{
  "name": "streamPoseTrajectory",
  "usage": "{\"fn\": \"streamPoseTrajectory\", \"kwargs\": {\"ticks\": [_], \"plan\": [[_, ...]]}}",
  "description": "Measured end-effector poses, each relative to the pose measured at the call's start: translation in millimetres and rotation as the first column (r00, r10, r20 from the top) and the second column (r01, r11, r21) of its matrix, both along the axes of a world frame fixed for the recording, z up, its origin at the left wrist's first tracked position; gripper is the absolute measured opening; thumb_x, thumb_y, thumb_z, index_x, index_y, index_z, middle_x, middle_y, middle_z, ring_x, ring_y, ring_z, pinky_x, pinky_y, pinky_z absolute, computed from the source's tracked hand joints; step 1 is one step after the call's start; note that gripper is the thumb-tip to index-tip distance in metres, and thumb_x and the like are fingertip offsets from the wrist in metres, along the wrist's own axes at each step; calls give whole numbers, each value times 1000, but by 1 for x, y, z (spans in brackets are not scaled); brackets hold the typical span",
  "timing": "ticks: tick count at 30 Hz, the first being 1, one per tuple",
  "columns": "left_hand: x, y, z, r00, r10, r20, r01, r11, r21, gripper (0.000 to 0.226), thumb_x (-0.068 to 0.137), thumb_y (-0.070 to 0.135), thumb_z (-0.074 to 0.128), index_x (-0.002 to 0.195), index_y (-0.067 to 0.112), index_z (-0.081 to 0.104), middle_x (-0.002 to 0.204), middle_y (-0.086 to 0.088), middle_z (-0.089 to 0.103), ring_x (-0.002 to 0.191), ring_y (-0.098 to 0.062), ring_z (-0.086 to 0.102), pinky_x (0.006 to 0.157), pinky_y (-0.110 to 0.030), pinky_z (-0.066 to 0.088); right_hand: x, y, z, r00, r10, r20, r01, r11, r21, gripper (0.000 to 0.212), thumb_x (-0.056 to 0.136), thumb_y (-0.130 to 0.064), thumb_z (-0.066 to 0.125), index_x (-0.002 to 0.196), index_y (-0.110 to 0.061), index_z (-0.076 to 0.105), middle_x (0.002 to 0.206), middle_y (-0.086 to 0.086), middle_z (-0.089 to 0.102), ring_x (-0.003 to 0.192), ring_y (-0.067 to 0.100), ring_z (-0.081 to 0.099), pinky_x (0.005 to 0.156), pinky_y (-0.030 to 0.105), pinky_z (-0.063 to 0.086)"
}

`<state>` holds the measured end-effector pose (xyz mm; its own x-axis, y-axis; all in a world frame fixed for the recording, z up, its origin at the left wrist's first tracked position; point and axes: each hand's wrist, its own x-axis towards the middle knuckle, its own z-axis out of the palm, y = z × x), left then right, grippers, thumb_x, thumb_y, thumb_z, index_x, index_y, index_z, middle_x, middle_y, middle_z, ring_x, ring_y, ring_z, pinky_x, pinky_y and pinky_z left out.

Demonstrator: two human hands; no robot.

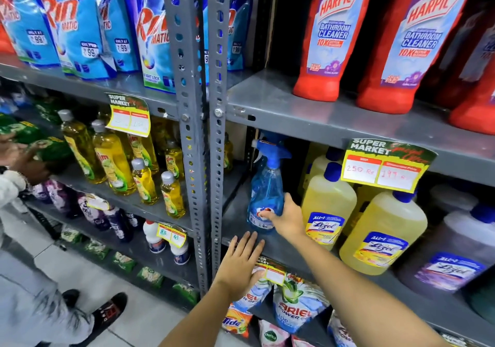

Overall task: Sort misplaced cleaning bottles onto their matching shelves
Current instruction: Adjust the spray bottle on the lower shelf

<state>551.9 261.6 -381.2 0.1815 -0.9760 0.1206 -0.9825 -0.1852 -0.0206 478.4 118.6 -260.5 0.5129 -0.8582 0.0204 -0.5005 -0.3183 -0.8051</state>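
From the head view, the right hand (288, 219) is closing its grip around the clear blue plastic spray bottle (266, 194) standing on the grey metal shelf (238, 228) beside yellow jugs (328, 207). The left hand (241, 262) is hovering open-palmed, holding nothing. The bottle is probably light, stiff and slick; gripping its narrow neck looks safer.

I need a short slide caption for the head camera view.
Right hand grips a blue spray bottle beside yellow Lizol bottles; left hand open.

clear plastic spray bottle (265, 199), grey metal shelf (294, 111)
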Motion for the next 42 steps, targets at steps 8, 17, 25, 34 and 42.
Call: {"fn": "streamPoseTrajectory", "kwargs": {"ticks": [8,17,25,34,42], "plan": [[-3,0,1,1000,19,3,-19,999,31,70,95,56,27,146,10,39,149,-15,41,138,-33,35,110,-50,17,4,-2,3,999,19,-26,-19,1000,10,61,70,-31,85,115,-16,47,121,6,67,110,27,65,91,41,54],[1,-1,0,1000,10,22,-11,999,40,70,96,58,29,148,11,33,152,-15,34,140,-33,30,111,-51,26,15,-14,14,995,63,79,-69,995,75,59,66,-21,87,117,-15,58,118,7,70,106,22,67,94,42,54],[4,-2,-3,997,2,81,-5,1000,27,72,96,58,24,152,12,23,156,-15,24,144,-33,19,114,-51,17,18,-14,15,986,112,127,-125,987,96,50,67,-15,87,111,-15,61,113,8,72,100,20,69,92,43,55],[4,-1,-5,994,-6,108,4,1000,16,73,97,58,20,154,13,12,159,-15,10,146,-33,7,116,-51,4,18,-19,14,978,173,116,-188,973,131,57,67,-13,87,117,-13,60,114,7,72,100,20,70,93,43,55],[5,-2,-6,999,4,37,-5,1000,16,71,97,57,27,152,12,24,156,-15,25,144,-32,20,114,-51,17,23,-21,10,978,195,68,-202,974,104,61,68,-21,87,121,-18,57,118,4,71,104,19,68,94,43,55]]}}
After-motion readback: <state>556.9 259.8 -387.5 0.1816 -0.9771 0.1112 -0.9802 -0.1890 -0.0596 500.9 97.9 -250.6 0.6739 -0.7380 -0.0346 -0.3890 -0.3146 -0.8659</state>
